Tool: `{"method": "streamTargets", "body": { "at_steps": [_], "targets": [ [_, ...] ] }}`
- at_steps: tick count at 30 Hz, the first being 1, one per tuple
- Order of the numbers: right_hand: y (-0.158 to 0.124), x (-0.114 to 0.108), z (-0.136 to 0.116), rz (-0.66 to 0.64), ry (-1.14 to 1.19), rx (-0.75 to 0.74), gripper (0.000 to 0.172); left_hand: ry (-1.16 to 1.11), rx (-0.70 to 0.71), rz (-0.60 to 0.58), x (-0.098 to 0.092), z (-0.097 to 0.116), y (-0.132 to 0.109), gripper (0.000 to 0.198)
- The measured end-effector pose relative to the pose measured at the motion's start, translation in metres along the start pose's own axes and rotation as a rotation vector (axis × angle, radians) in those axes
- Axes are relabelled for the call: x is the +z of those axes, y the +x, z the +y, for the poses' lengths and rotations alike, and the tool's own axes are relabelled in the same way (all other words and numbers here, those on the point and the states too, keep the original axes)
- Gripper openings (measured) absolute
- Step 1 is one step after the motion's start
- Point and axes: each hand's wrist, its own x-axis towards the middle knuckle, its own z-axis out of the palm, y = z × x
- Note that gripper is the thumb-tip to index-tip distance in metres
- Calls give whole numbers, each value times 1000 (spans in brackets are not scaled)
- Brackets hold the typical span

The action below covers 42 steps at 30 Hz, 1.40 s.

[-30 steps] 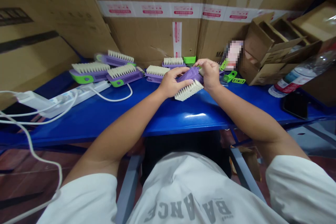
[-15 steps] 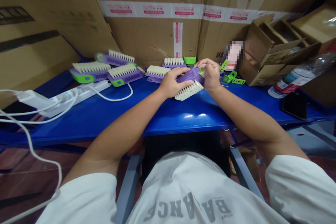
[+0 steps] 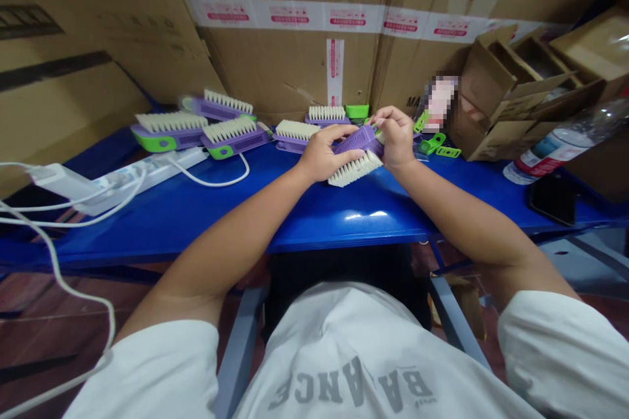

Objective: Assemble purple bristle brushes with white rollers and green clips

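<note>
I hold a purple brush [image 3: 354, 152] with cream bristles turned down over the blue table [image 3: 275, 209]. My left hand [image 3: 320, 156] grips its left end, fingers wrapped over the purple body. My right hand [image 3: 396, 137] is closed on its right end, fingertips pinching at the top where a bit of green shows. Several finished purple and green brushes [image 3: 170, 131] lie bristles up at the back left of the table. Loose green plastic parts [image 3: 432, 143] lie just right of my right hand.
A white power strip [image 3: 122, 177] with white cables lies at the left. Cardboard boxes form the back wall, and open small cartons [image 3: 511, 101] stand at the back right. A plastic bottle [image 3: 555, 144] and a black phone [image 3: 553, 196] lie at the right.
The brush and both hands have stayed in place. My right fingers have curled down a little tighter over the brush's right end.
</note>
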Motion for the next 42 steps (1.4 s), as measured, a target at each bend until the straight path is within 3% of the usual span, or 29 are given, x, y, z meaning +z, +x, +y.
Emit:
{"method": "streamTargets", "body": {
  "at_steps": [12, 26, 32, 38, 42],
  "targets": [
    [-2, 0, -2, -7, 29, -1, 52, -43, 3, 7, 1, 1, 0, 53],
    [2, -4, -7, -59, 26, 175, 54, -22, -37, 33, -1, 0, 2, 49],
    [3, -2, -9, -77, 5, 333, 61, -3, -71, 74, 0, -5, 2, 46],
    [3, 1, -16, -228, 107, 620, 67, -6, -83, 107, -1, -8, 2, 47],
    [3, -1, -18, -230, 134, 665, 65, -4, -80, 110, -1, -7, 3, 49]
  ]
}}
